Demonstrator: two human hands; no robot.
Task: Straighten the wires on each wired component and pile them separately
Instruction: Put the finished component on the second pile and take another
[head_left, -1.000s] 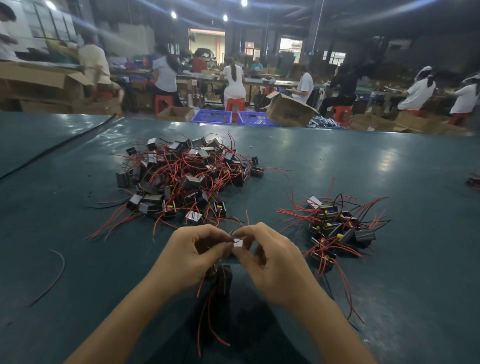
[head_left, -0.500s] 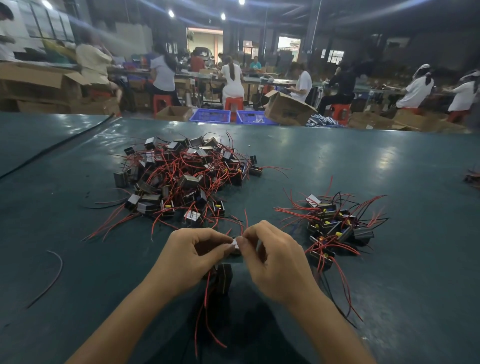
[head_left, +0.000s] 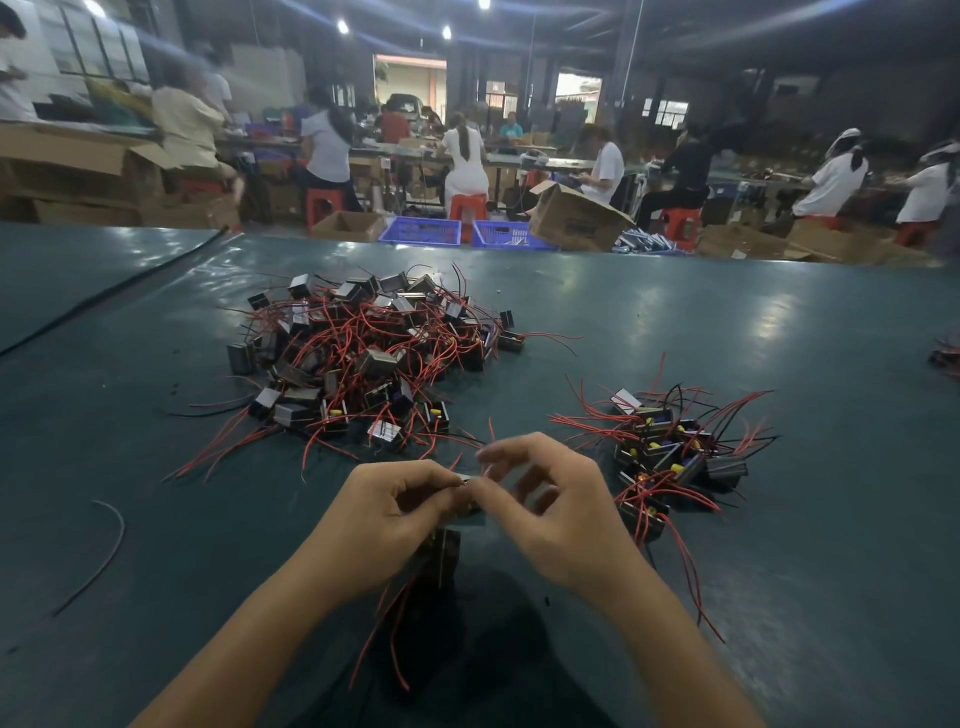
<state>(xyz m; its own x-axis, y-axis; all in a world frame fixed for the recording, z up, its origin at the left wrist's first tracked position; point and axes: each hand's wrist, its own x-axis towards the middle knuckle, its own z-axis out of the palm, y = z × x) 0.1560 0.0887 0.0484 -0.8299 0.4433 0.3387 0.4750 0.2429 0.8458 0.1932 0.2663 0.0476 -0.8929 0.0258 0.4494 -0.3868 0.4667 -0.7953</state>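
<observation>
Head: left hand (head_left: 395, 514), right hand (head_left: 550, 519) pinching component (head_left: 471, 506)

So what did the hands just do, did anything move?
The right hand changed a little: its fingers lifted and spread apart above the red wires. They are blurred, so its grip is unclear. The left hand still holds the wired component. The big pile and the small pile stayed put.

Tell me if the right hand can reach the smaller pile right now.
Probably yes: the smaller pile lies close beside the right hand, with only bare table between them, though that hand is busy pinching a wired component.
</observation>
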